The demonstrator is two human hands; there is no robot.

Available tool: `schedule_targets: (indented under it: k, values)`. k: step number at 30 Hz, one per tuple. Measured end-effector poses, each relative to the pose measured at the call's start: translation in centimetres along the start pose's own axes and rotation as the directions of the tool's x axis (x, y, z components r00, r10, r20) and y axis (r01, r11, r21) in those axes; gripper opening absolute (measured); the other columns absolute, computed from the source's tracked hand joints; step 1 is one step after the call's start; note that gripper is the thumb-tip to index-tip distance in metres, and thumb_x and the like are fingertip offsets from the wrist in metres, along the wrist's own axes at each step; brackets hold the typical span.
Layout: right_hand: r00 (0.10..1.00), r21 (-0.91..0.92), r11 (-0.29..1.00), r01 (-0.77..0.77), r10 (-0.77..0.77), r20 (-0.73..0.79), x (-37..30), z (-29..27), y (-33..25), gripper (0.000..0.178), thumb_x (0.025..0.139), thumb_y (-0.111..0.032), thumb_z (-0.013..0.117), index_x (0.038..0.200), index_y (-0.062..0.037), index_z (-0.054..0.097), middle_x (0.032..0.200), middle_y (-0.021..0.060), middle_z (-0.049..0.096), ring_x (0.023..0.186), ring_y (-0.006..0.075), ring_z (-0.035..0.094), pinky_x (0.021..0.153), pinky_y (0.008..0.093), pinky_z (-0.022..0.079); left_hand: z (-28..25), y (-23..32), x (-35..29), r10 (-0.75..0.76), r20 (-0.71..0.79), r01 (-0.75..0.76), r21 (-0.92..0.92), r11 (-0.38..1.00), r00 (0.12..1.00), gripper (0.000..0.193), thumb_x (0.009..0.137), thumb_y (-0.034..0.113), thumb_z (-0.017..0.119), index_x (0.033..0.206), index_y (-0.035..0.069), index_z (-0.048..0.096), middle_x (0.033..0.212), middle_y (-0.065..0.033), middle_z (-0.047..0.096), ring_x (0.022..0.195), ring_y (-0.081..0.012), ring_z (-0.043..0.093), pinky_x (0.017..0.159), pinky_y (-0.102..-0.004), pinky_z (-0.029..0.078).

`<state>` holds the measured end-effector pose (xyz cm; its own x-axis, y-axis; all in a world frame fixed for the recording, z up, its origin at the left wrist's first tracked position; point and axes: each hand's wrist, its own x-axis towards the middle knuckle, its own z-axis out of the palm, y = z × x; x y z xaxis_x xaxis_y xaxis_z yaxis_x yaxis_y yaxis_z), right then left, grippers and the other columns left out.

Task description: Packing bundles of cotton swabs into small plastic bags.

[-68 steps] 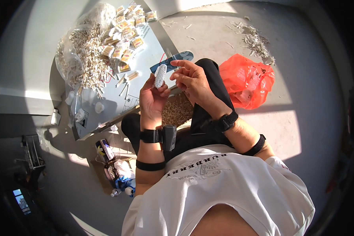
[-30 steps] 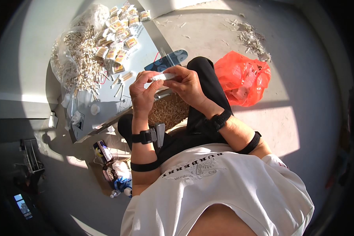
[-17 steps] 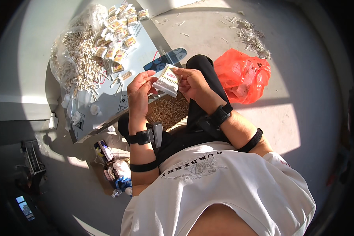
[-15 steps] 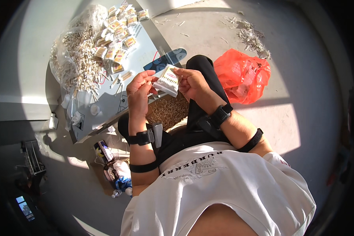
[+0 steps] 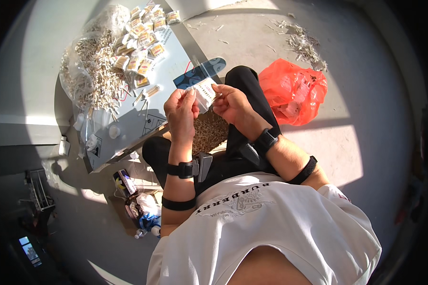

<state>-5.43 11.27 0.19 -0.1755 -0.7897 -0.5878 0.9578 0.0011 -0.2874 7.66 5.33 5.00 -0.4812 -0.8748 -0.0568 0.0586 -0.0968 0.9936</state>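
Between my hands is a small clear plastic packet of cotton swabs (image 5: 205, 93) with a printed label, held up above my lap. My left hand (image 5: 181, 110) pinches its left edge between thumb and fingers. The thumb and fingers of my right hand (image 5: 234, 105) grip the opposite edge. Several similar filled packets (image 5: 146, 39) lie on the grey box top (image 5: 164, 107) to the left, beside a heap of loose cotton swabs (image 5: 100, 66) spilling from a clear plastic bag (image 5: 110, 19). A few loose swabs (image 5: 151, 91) lie nearer my left hand.
Under my hands, between my legs, is a container full of loose swabs (image 5: 209, 133). A red plastic bag (image 5: 294, 92) stands on the floor at right, with scattered white swabs (image 5: 302, 42) beyond it. A carton with bottles and bags (image 5: 138, 209) is at lower left.
My left hand has moved right and closed on the packet's edge. The packet has tilted and shifted slightly upward; my right hand still holds it.
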Motion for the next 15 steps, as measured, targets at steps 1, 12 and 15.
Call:
schedule_targets:
  k: [1,12,15]
  values:
    - [1.000,0.000,1.000,-0.001,0.001,-0.001,-0.1,0.0,0.0,0.010,0.090,-0.013,0.062,0.085,-0.0054,0.058,0.068,-0.0019,0.044,0.052,0.0053,0.036,0.044,0.0178,0.026,0.0,0.0,0.0,-0.001,-0.001,0.001,0.000,1.000,1.000,0.024,0.093,0.016,0.060,0.073,0.005,0.054,0.063,0.0008,0.052,0.050,-0.0044,0.047,0.044,-0.0172,0.036]
    - [0.959,-0.260,0.924,0.280,-0.255,0.128,-0.9,1.8,0.3,0.029,0.097,-0.032,0.056,0.090,-0.0046,0.064,0.070,0.0025,0.060,0.055,0.0090,0.052,0.046,0.0253,0.039,-0.2,0.4,-0.1,0.042,0.150,-0.013,-0.183,0.983,0.988,0.025,0.091,0.012,0.056,0.068,0.007,0.049,0.057,0.0030,0.044,0.049,-0.0032,0.040,0.044,-0.0197,0.034]
    - [0.951,-0.275,0.914,0.298,-0.258,0.172,-0.3,0.9,0.4,0.030,0.099,-0.029,0.053,0.089,-0.0029,0.063,0.069,0.0014,0.060,0.050,0.0082,0.050,0.045,0.0238,0.040,-0.1,0.5,0.0,0.044,0.145,-0.021,-0.159,0.987,0.989,0.022,0.090,0.012,0.058,0.070,0.007,0.050,0.059,0.0023,0.047,0.050,-0.0036,0.042,0.045,-0.0193,0.035]
